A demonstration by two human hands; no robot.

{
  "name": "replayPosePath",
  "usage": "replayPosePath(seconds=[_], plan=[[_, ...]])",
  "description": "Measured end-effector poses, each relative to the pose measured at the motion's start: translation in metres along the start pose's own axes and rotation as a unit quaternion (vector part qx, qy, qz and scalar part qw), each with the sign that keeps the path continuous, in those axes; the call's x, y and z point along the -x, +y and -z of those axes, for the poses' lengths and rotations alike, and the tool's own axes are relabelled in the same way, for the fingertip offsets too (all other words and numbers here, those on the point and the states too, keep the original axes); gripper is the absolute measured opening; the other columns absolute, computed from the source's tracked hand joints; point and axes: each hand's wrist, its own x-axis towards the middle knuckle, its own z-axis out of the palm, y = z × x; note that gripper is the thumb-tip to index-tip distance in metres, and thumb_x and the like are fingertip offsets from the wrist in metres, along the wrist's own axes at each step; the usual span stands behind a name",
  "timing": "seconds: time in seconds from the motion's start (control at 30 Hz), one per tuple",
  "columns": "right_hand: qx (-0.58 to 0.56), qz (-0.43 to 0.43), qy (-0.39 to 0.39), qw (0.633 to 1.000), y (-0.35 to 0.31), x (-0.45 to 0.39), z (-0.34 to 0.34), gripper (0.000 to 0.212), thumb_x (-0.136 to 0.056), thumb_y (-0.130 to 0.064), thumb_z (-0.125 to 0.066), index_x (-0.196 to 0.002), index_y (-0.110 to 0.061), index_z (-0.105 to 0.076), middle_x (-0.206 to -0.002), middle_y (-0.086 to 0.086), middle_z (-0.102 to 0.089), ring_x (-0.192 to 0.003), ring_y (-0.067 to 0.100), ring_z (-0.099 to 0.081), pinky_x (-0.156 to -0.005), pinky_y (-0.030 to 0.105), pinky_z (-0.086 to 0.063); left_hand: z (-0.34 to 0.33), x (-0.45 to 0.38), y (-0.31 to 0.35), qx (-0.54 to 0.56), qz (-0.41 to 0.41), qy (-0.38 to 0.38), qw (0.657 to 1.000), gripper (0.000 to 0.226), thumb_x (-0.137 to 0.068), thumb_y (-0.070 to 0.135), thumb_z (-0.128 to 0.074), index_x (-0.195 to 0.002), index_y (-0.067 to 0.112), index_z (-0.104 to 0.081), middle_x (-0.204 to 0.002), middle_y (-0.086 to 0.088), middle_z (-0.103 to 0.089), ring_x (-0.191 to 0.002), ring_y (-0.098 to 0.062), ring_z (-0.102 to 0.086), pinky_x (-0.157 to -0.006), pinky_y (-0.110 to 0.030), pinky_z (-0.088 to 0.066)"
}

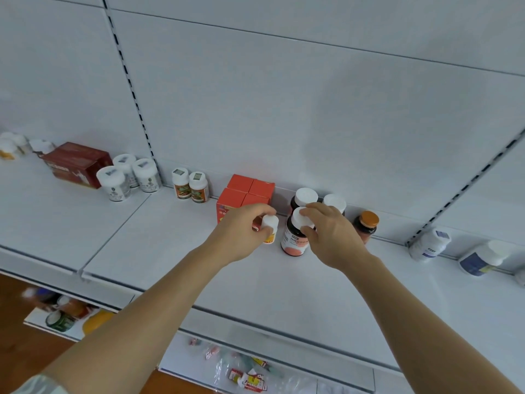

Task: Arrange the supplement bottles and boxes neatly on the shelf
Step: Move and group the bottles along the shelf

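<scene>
On the white shelf (176,251) my left hand (241,231) grips a small white-capped bottle with a yellow label (270,226), just in front of the orange-red boxes (247,191). My right hand (332,231) pinches the white cap of a dark bottle with a pink label (294,240). Behind it stand two more dark bottles with white caps (305,196), and an orange-capped dark bottle (366,226) stands to the right.
Further left stand two small green-labelled bottles (190,186), three white jars (125,177) and dark red boxes (76,163). Two white bottles (429,244) lie at the far right. The lower shelf holds a plastic bag of packets (244,373).
</scene>
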Motion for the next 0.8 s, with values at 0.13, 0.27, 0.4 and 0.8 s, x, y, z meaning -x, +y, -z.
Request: replayPosePath(seconds=[0.13,0.27,0.4,0.8], plan=[[0.010,-0.002,-0.009,1.000,0.000,0.000,0.002,0.032,-0.091,-0.018,-0.062,-0.122,-0.010,-0.062,-0.131,0.006,-0.056,-0.106,0.032,-0.053,-0.077,0.038,-0.050,0.000,0.001,0.002,-0.002,-0.001,0.005,1.000,0.033,-0.087,0.018,-0.068,-0.116,0.030,-0.063,-0.110,0.017,-0.066,-0.097,-0.001,-0.061,-0.086,-0.025,-0.051],[0.024,0.006,0.006,1.000,-0.006,0.001,0.005,0.038,-0.088,-0.020,-0.064,-0.125,-0.012,-0.061,-0.137,0.010,-0.053,-0.113,0.035,-0.051,-0.085,0.044,-0.051,0.004,0.006,0.004,-0.011,0.000,0.016,1.000,0.032,-0.086,0.018,-0.067,-0.116,0.031,-0.063,-0.110,0.018,-0.066,-0.097,0.000,-0.061,-0.085,-0.023,-0.050],[0.038,0.056,0.054,0.996,-0.026,-0.007,0.004,0.036,-0.087,-0.020,-0.061,-0.121,-0.007,-0.062,-0.131,0.015,-0.056,-0.121,0.038,-0.050,-0.097,0.046,-0.046,0.019,0.017,0.001,-0.013,0.000,0.043,0.999,0.032,-0.085,0.015,-0.067,-0.114,0.029,-0.064,-0.106,0.017,-0.066,-0.092,-0.002,-0.060,-0.083,-0.021,-0.049],[0.040,0.099,0.013,0.994,-0.168,-0.052,-0.035,0.054,-0.092,-0.037,-0.046,-0.136,-0.007,-0.052,-0.143,0.019,-0.048,-0.137,0.039,-0.037,-0.109,0.053,-0.038,0.134,0.070,-0.071,0.002,0.039,0.106,0.994,0.028,-0.086,0.022,-0.069,-0.110,0.034,-0.063,-0.102,0.019,-0.065,-0.095,-0.002,-0.061,-0.085,-0.030,-0.054]])
